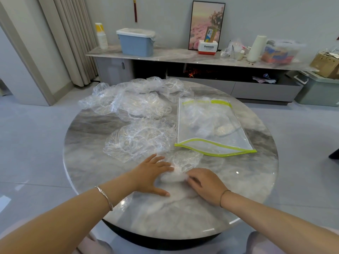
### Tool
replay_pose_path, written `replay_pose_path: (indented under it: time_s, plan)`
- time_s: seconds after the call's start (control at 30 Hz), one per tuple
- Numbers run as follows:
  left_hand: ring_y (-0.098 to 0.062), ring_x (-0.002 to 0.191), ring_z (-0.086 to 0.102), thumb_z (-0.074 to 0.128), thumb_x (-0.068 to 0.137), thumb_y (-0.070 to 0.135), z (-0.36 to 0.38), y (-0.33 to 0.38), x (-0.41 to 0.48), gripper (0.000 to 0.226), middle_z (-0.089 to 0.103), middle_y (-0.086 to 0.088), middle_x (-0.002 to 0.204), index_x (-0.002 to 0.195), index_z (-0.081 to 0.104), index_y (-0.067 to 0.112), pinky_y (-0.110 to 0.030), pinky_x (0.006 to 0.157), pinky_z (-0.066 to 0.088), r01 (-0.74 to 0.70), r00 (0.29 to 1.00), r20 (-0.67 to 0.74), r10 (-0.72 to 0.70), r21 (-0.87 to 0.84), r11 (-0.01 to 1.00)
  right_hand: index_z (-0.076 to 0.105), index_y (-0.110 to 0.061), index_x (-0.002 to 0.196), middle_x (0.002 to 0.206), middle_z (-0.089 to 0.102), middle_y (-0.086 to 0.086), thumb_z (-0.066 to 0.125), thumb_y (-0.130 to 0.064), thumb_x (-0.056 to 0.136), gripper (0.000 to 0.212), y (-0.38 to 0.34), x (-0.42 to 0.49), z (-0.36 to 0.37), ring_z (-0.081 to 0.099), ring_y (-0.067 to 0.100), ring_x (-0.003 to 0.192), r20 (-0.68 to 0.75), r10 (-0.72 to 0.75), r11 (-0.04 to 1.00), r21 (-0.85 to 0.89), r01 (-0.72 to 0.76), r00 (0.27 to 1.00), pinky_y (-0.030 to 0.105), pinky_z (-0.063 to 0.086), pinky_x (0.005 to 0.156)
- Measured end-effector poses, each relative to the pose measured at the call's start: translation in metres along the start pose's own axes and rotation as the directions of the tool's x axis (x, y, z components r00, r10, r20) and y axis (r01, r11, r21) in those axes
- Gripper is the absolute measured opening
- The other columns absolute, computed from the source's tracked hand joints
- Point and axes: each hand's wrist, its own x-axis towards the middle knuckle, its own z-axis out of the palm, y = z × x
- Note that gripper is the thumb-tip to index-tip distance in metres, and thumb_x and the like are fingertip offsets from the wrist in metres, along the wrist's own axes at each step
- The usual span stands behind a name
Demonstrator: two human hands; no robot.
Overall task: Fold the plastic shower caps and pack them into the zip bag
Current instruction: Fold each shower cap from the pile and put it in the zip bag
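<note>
Marble table (238,189): left fingers (161,165) press flat on the shower cap (185,158), right fingers (194,176) pinch it.

Only one legible word: "Panasonic", in dark bold letters on the white front face of a white-and-red box (207,47). Located on the sideboard (165,56), close to the front edge of its top and just in front of the framed picture (207,19).

Directly below the brand name: a finer line of print, too small to read.

On the small carton (211,34) standing on top of the box: blue and yellow printing, not legible.

On the yellow-green strip at the far end of the zip bag (211,125), right half of the tabletop: markings too blurred to read.
</note>
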Motion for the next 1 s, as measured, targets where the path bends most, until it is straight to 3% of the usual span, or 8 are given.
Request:
replay_pose_path:
  time_s: [0.1,0.2,0.33,0.43,0.6,0.73,0.9,1.0]
  plan:
    - [-0.017,0.138,0.03,0.044,0.077,0.074,-0.001,0.0,0.004,0.081,0.048,0.003,0.14,0.137,0.047,0.02,-0.025,0.114,0.009,0.069,0.995,-0.069,-0.076,-0.105,0.992,0.064,-0.009,0.082,0.078,0.069,-0.001,0.049,-0.025,0.096,0.026,-0.001,0.003,-0.006,0.063,0.012,0.077,0.02,0.316,0.872,0.388,-0.299,0.949,0.033,0.05,0.076]
    - [-0.017,0.109,0.052,0.06,0.087,0.049,-0.004,0.003,0.009,0.04,0.063,-0.002,0.111,0.109,0.065,0.017,-0.024,0.098,0.033,0.132,0.969,-0.169,-0.179,-0.258,0.957,0.061,-0.003,0.073,0.064,0.066,-0.001,0.045,-0.009,0.097,0.029,-0.005,0.008,-0.009,0.061,0.004,0.059,0.011,0.477,0.672,0.64,-0.373,0.879,0.019,0.047,0.064]
    - [-0.012,0.083,0.056,0.06,0.089,0.039,-0.008,0.012,0.011,0.024,0.061,0.006,0.082,0.082,0.065,0.017,-0.025,0.075,0.042,0.218,0.948,-0.122,-0.294,-0.422,0.88,0.056,-0.007,0.068,0.049,0.063,-0.002,0.045,-0.008,0.098,0.032,-0.002,0.009,-0.008,0.062,0.024,0.058,0.043,0.572,0.585,0.678,-0.444,0.819,0.025,0.05,0.056]
    - [-0.012,0.077,0.055,0.062,0.088,0.037,-0.005,0.017,0.015,0.02,0.055,0.011,0.072,0.076,0.057,0.022,-0.022,0.068,0.041,0.279,0.937,-0.063,-0.343,-0.453,0.847,0.05,-0.009,0.072,0.046,0.062,-0.001,0.051,-0.009,0.094,0.023,0.002,0.008,-0.007,0.058,0.014,0.043,0.062,0.628,0.594,0.606,-0.529,0.776,0.021,0.046,0.049]
    - [-0.016,0.091,0.057,0.064,0.087,0.031,-0.011,0.027,0.014,0.03,0.062,0.005,0.093,0.111,0.051,0.019,-0.023,0.073,0.038,0.334,0.911,-0.091,-0.402,-0.41,0.849,0.042,-0.014,0.076,0.042,0.058,-0.003,0.057,-0.008,0.09,0.021,0.004,0.01,-0.009,0.053,0.01,0.036,0.07,0.657,0.611,0.534,-0.585,0.75,0.021,0.044,0.047]
    - [-0.017,0.118,0.045,0.044,0.095,0.039,-0.01,0.034,0.017,0.046,0.049,0.001,0.131,0.136,0.042,0.019,-0.025,0.098,0.03,0.062,0.915,-0.388,-0.112,-0.14,0.988,0.042,-0.014,0.077,0.048,0.062,0.001,0.06,-0.01,0.087,0.02,0.004,0.013,-0.009,0.054,0.013,0.037,0.077,0.676,0.615,0.489,-0.618,0.733,0.028,0.047,0.053]
    - [-0.015,0.146,-0.005,-0.01,0.077,0.072,0.01,0.041,0.016,0.09,-0.003,0.003,0.159,0.152,0.002,0.022,-0.029,0.116,-0.011,-0.074,0.996,-0.056,0.074,0.011,0.997,0.045,-0.014,0.097,0.077,0.062,0.0,0.066,-0.019,0.082,0.026,-0.001,0.012,-0.011,0.06,0.018,0.067,-0.02,0.625,0.746,0.308,-0.59,0.78,0.036,0.05,0.07]
    - [-0.012,0.145,-0.014,-0.026,0.062,0.078,0.017,0.04,0.014,0.107,-0.013,0.005,0.158,0.151,-0.008,0.023,-0.028,0.113,-0.017,-0.033,0.999,0.035,0.033,0.004,0.999,0.05,-0.012,0.118,0.113,0.054,0.002,0.06,-0.021,0.082,0.038,-0.001,0.01,-0.013,0.05,0.017,0.104,-0.303,0.206,0.974,-0.03,-0.225,0.93,0.036,0.043,0.088]
